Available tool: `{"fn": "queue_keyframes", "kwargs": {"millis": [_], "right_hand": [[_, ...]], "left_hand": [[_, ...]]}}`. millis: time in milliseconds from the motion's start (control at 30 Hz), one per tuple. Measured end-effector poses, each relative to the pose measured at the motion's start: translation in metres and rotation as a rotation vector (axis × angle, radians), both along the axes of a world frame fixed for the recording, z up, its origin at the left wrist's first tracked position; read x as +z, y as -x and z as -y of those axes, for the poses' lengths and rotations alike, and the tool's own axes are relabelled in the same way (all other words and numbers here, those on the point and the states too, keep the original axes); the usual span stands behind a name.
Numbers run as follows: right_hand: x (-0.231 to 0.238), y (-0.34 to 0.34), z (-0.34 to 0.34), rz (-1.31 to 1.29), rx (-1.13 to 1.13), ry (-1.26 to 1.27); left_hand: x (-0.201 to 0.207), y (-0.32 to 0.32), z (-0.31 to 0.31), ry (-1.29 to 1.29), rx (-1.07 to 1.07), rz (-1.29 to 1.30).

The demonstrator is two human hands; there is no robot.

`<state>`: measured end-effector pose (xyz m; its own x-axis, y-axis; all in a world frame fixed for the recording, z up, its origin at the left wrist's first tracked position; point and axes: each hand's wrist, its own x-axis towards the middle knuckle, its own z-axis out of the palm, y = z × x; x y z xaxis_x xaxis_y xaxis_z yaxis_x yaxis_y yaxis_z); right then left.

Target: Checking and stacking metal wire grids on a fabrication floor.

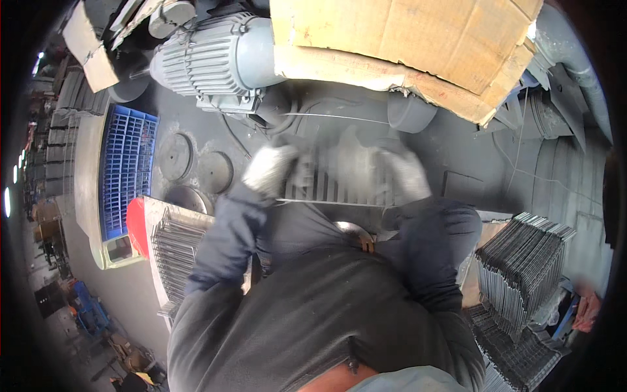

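A dark metal grate [320, 189] with upright bars and a pale near edge lies across my lap, between my two gloved hands. My left hand [269, 170] closes on its left end. My right hand [405, 175] closes on the right end. Motion smears both hands, so single fingers do not show clearly. A pale blur [358, 157] stands over the grate's right half; I cannot make out what it is. Stacked wire grates [175, 258] lean on a board to my left. More stacked wire grates [522, 274] stand to my right.
Ahead, a grey electric motor [209, 62] sits beside a large cardboard sheet [392, 32]. Round metal discs [215, 171] lie on the floor at left, near a fan housing with a blue grille [130, 170]. A thin cable [522, 171] runs along the right.
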<state>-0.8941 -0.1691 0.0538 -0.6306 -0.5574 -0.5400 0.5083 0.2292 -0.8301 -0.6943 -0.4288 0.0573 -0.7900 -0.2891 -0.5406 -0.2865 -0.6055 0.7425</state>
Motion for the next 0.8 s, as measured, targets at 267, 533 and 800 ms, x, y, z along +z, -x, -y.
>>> {"fn": "queue_keyframes", "kwargs": {"millis": [267, 533, 800], "right_hand": [[0.113, -0.073, 0.002, -1.025, 0.0, 0.103], [0.115, -0.081, -0.064, -0.768, -0.422, 0.334], [0.046, -0.11, -0.091, -0.257, -0.796, 0.345]], "left_hand": [[0.16, -0.071, -0.051, 0.854, 0.049, 0.028], [0.158, -0.028, -0.144, 1.664, 0.601, -0.303], [0.101, 0.027, -0.191, 0.053, 0.604, -0.233]]}}
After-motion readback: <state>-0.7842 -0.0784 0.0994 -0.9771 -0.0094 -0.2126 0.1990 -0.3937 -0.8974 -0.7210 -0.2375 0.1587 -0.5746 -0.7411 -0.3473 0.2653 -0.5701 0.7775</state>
